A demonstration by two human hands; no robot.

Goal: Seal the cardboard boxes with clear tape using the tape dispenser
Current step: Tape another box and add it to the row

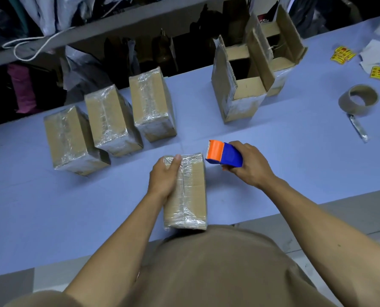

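Observation:
A small cardboard box (193,196) lies lengthwise in front of me on the blue table (273,162), with clear tape along its top seam and over both ends. My left hand (165,178) grips its left side, thumb lying on the taped top. My right hand (248,166) holds a blue and orange tape dispenser (223,155) just right of the box's far corner, slightly above the table. Three taped boxes (109,122) stand in a row at the back left. Two open boxes (244,85) with raised flaps stand at the back right.
A brown tape roll core (358,99) and a crumpled strip of tape (358,127) lie at the right. Yellow stickers (343,54) and white paper scraps (372,54) lie at the far right. Shelves with bags and clothes run behind the table.

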